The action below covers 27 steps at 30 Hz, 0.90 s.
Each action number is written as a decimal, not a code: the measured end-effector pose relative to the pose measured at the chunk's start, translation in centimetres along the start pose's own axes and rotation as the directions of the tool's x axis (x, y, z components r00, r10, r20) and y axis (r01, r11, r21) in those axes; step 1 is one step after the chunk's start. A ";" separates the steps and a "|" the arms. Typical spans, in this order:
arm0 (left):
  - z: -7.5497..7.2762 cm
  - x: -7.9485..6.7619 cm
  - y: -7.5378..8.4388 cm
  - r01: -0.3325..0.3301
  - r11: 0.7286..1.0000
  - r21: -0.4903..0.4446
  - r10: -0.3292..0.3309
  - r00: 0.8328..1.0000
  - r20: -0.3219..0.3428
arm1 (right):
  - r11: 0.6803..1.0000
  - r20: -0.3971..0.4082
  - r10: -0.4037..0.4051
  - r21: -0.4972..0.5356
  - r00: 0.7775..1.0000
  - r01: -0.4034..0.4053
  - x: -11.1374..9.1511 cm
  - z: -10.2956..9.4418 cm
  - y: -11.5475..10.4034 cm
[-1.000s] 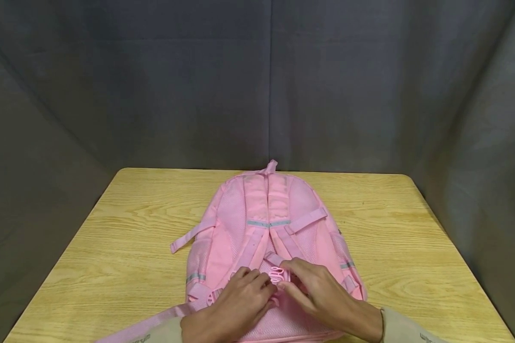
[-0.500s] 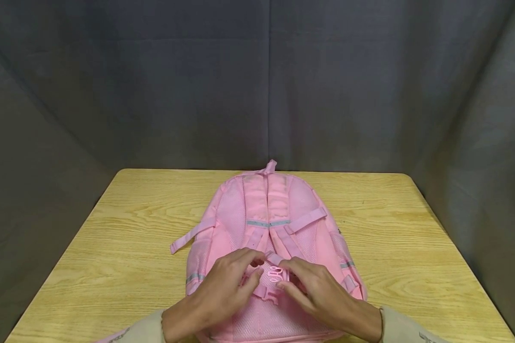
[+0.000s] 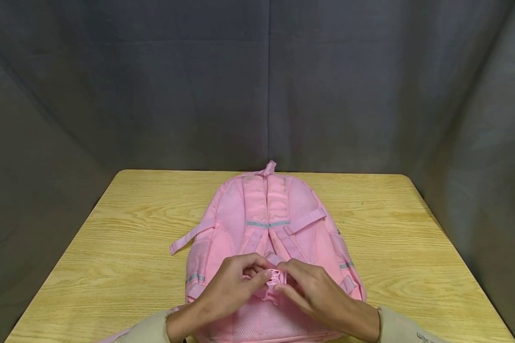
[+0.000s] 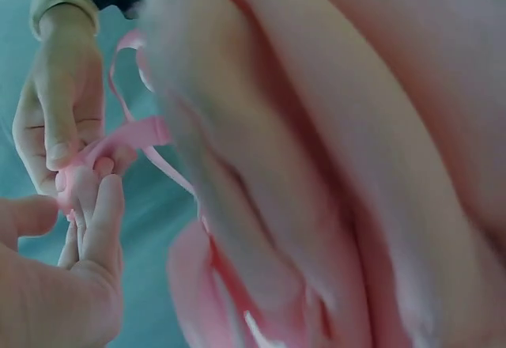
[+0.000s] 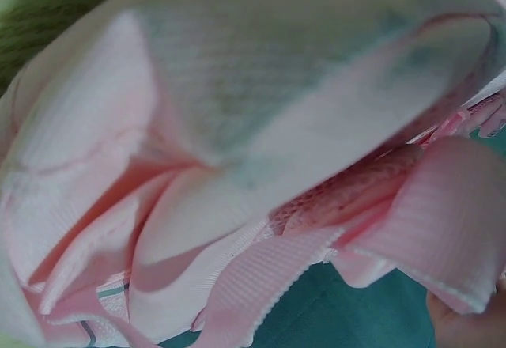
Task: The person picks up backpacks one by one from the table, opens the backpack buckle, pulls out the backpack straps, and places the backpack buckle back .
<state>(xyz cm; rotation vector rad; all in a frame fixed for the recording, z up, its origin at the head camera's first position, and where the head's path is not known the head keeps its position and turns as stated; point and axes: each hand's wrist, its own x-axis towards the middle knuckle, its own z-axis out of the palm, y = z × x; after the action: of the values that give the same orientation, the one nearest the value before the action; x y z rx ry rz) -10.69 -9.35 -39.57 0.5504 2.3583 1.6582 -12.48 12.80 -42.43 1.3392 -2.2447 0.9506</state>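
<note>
A pink backpack [image 3: 279, 314] lies on the table with its shoulder straps facing up. Over its lower middle, both hands meet at a pink plastic buckle [image 3: 274, 277] on a short webbing strap. My right hand [image 3: 315, 288] pinches its right side between thumb and fingers. From the left, my left hand [image 3: 232, 286] grips the buckle's other side, thumb on top. Another pink buckle piece [image 3: 270, 299] sits just below. In the left wrist view, the left hand [image 4: 71, 277] and right hand [image 4: 63, 111] meet at the strap [image 4: 138, 134]; the fingers partly hide the buckle.
The wooden table [image 3: 124, 228] extends on both sides of the backpack. A loose strap [image 3: 191, 237] sticks out to the left. Dark grey curtains [image 3: 189, 95] surround the table. Backpack fabric [image 5: 237, 87] fills most of the right wrist view.
My left hand first worked low over the straps, then lifted off with fingers apart, and now grips the buckle from the left. The right hand stays almost in place.
</note>
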 end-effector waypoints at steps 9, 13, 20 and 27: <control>0.0 0.2 -0.3 0.111 0.970 -0.216 -0.110 0.994 0.017 | 0.998 0.003 -0.031 -0.050 0.999 0.032 0.0 0.1 0.0; 0.1 0.3 -0.4 0.149 0.933 -0.329 -0.143 0.989 0.042 | 0.997 -0.002 -0.053 -0.062 0.999 0.053 0.0 0.1 -0.1; 0.2 0.4 -0.7 0.216 0.860 -0.462 -0.209 0.976 0.067 | 0.996 -0.004 -0.031 -0.082 1.000 0.030 0.1 0.0 -0.2; 0.4 0.3 -0.7 0.251 0.799 -0.546 -0.255 0.964 0.069 | 0.995 0.007 0.094 -0.011 0.996 -0.094 -0.1 -0.7 -0.3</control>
<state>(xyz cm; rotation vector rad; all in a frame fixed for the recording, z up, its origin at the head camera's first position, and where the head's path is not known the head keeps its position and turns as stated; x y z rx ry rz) -10.98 -9.09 -40.32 0.1062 1.7166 2.0698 -12.20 13.23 -41.85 1.2439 -2.3335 0.9648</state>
